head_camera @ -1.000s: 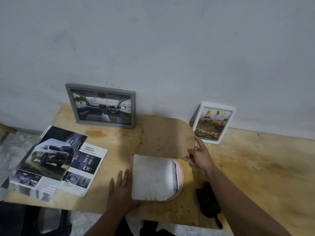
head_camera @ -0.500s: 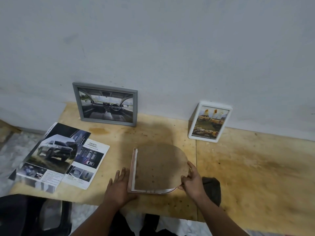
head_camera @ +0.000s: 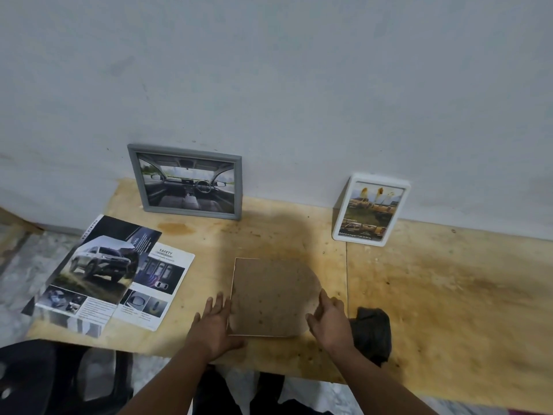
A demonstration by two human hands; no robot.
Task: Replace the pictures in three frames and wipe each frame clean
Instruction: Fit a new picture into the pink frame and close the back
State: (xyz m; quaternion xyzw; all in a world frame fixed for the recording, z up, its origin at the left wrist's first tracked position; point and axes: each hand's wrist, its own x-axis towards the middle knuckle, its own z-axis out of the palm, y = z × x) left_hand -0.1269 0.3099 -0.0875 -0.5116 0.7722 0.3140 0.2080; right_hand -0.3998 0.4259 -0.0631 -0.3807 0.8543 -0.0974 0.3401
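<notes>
Two hands seat backing board point(head_camera: 273, 296) on face-down frame: left hand point(head_camera: 216, 324) flat at 9 o'clock, fingers straight; right hand point(head_camera: 330, 319) at 3, fingers touching rim. Next: lock backing, then wipe with cloth point(head_camera: 372, 333).

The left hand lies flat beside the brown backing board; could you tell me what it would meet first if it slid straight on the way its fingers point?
The left hand points away and slightly right. Ahead is bare table, then probably the grey frame leaning on the wall, though depth is unclear. The backing board stays just to its right.
</notes>
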